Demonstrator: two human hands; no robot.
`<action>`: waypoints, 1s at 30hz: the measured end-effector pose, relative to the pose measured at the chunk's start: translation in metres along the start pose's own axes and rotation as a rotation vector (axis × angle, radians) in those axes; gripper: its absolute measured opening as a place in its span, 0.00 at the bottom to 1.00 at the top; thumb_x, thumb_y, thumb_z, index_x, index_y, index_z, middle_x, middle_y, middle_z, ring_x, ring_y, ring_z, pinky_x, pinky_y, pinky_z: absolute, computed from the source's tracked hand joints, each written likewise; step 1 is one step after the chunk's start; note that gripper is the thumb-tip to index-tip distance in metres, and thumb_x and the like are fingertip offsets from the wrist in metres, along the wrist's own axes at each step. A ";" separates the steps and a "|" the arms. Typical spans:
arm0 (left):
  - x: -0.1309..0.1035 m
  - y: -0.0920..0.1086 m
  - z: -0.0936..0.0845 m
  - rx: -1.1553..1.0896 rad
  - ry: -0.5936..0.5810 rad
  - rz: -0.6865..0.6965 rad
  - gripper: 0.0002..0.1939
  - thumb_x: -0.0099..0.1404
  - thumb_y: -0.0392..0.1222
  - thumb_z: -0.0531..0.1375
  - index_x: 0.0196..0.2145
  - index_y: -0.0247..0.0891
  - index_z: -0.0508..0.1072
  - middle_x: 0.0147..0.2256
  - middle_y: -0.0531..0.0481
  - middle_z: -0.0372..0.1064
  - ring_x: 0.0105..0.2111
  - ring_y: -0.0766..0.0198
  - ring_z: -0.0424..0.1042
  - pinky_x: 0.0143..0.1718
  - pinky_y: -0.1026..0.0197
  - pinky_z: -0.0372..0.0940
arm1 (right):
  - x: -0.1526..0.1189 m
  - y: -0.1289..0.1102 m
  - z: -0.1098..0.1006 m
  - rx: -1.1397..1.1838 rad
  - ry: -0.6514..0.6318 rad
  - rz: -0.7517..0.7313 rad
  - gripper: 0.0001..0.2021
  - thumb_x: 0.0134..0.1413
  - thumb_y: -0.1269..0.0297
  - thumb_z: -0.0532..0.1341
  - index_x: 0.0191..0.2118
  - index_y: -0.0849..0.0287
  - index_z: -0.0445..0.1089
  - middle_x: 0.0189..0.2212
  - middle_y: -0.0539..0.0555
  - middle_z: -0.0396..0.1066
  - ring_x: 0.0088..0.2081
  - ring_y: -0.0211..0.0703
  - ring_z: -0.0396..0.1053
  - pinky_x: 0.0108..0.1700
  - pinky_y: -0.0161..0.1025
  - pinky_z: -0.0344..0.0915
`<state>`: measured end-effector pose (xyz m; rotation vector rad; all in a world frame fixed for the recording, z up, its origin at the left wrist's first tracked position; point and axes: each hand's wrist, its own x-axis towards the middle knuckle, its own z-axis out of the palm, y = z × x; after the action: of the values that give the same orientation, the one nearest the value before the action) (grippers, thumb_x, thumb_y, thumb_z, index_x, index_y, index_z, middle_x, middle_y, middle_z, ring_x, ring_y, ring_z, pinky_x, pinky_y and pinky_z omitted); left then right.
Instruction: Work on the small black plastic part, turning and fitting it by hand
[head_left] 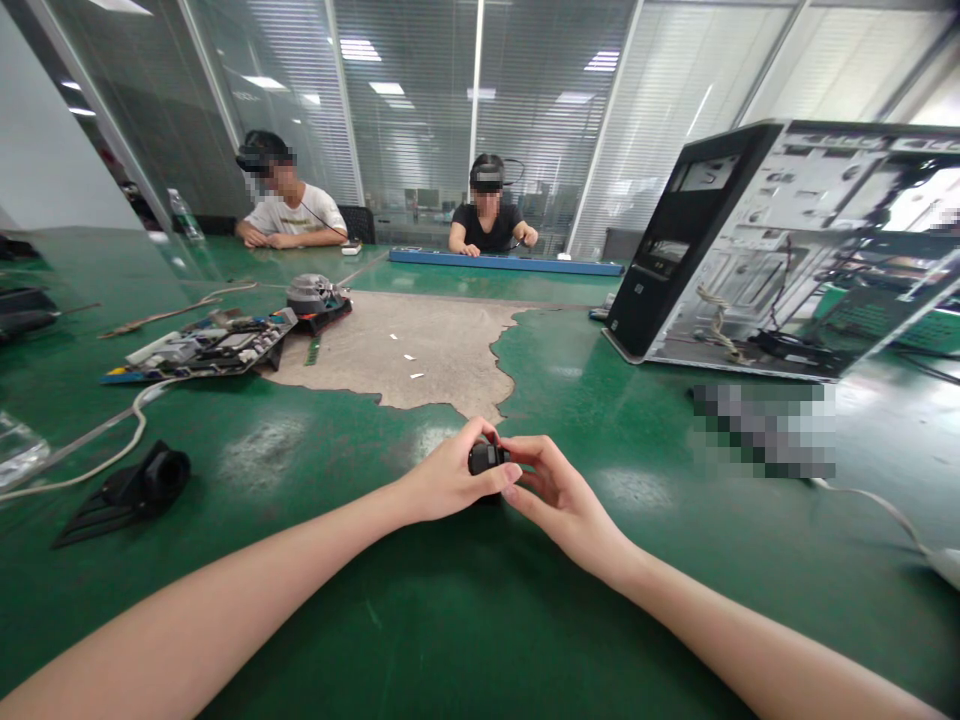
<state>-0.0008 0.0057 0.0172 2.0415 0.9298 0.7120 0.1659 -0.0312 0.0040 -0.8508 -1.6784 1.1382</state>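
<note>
A small black object (486, 458) is between my two hands near the middle of the green table; its lower part is mostly hidden by fingers. My left hand (451, 472) is wrapped round its left side, with the thumb across the front. From the right, my right hand (551, 483) holds the same object between curved fingers and thumb. Beyond the hands lies a torn brown patch (442, 350) of bare tabletop with small white scraps on it.
At left are a circuit board (217, 342), a round fan part (319, 295), a black plastic part (135, 485) and a pale cable (135, 430). An open computer case (735, 250) stands at right. Two people sit across the table behind a blue bar (502, 262).
</note>
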 end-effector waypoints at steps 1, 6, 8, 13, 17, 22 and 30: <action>0.000 0.000 0.000 0.002 -0.003 0.003 0.19 0.57 0.55 0.53 0.39 0.38 0.57 0.29 0.55 0.56 0.27 0.68 0.58 0.28 0.65 0.57 | 0.000 0.000 0.000 -0.002 0.002 0.005 0.14 0.51 0.66 0.58 0.45 0.52 0.60 0.43 0.52 0.60 0.48 0.41 0.62 0.51 0.42 0.61; 0.000 -0.001 0.000 0.015 -0.015 0.010 0.20 0.56 0.55 0.54 0.40 0.39 0.57 0.30 0.54 0.57 0.28 0.67 0.59 0.30 0.64 0.58 | 0.003 0.002 0.000 0.028 0.052 0.020 0.09 0.51 0.63 0.57 0.40 0.53 0.63 0.39 0.51 0.62 0.43 0.39 0.64 0.46 0.40 0.64; -0.001 -0.002 0.000 0.020 -0.012 0.011 0.21 0.56 0.55 0.55 0.40 0.39 0.56 0.31 0.54 0.57 0.28 0.67 0.59 0.30 0.64 0.58 | 0.003 0.001 0.001 0.048 0.055 0.031 0.09 0.51 0.64 0.58 0.40 0.53 0.62 0.39 0.51 0.62 0.42 0.39 0.65 0.46 0.40 0.64; -0.005 -0.003 0.003 0.073 0.032 0.013 0.22 0.55 0.55 0.56 0.41 0.40 0.55 0.32 0.54 0.60 0.29 0.66 0.62 0.30 0.63 0.59 | 0.002 -0.001 0.000 0.054 -0.008 0.085 0.13 0.51 0.65 0.57 0.45 0.53 0.59 0.44 0.53 0.63 0.46 0.41 0.63 0.48 0.42 0.63; -0.010 -0.002 0.004 0.210 0.060 0.007 0.25 0.53 0.56 0.57 0.42 0.41 0.54 0.33 0.53 0.62 0.28 0.63 0.64 0.29 0.62 0.59 | 0.001 0.005 -0.001 0.102 -0.065 0.032 0.14 0.49 0.67 0.59 0.43 0.53 0.60 0.42 0.52 0.61 0.47 0.41 0.63 0.50 0.43 0.62; -0.010 -0.004 0.003 0.320 0.078 0.029 0.27 0.52 0.58 0.57 0.43 0.41 0.53 0.34 0.51 0.62 0.29 0.61 0.65 0.29 0.61 0.58 | 0.003 0.007 -0.004 0.152 -0.111 0.040 0.14 0.48 0.68 0.60 0.42 0.53 0.60 0.41 0.51 0.61 0.47 0.40 0.62 0.50 0.43 0.61; -0.007 -0.003 0.002 0.377 0.017 0.086 0.28 0.51 0.57 0.58 0.43 0.40 0.54 0.37 0.49 0.63 0.34 0.57 0.66 0.33 0.59 0.60 | 0.008 0.003 -0.005 0.102 -0.017 0.150 0.09 0.48 0.61 0.59 0.36 0.56 0.61 0.35 0.50 0.64 0.39 0.39 0.65 0.43 0.40 0.63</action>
<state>-0.0042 0.0009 0.0124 2.4194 1.0538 0.6365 0.1683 -0.0213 0.0043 -0.9168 -1.5764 1.3247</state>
